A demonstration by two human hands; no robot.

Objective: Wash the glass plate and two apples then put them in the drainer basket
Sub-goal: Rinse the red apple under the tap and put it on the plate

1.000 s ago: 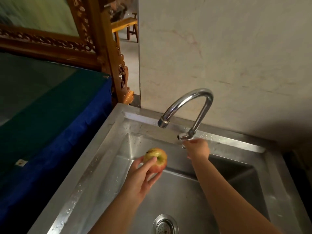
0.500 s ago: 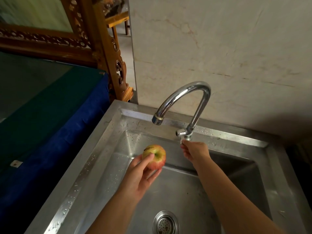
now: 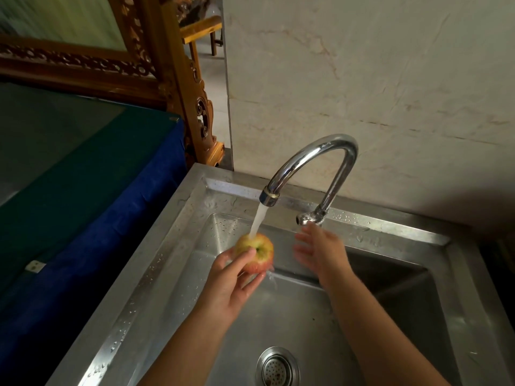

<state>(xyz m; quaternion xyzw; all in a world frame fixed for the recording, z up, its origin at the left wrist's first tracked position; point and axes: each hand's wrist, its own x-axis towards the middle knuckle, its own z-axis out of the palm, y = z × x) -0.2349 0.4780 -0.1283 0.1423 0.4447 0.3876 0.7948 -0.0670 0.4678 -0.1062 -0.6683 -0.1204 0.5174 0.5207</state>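
Observation:
My left hand [image 3: 228,285] grips a red and yellow apple [image 3: 255,253] over the steel sink [image 3: 156,274]. Water runs from the chrome tap's spout [image 3: 269,199] straight onto the top of the apple. My right hand [image 3: 320,252] hovers just below the tap handle [image 3: 306,217], fingers spread and blurred, holding nothing. The glass plate, the second apple and the drainer basket are out of view.
The sink's drain strainer [image 3: 277,367] lies near the bottom edge. A table with a blue and green cloth [image 3: 83,176] stands to the left. A carved wooden frame [image 3: 172,79] rises behind it. A pale stone wall [image 3: 362,79] backs the sink.
Water now flows from the tap where none ran before. My right hand has come off the tap handle and opened. The apple sits under the stream.

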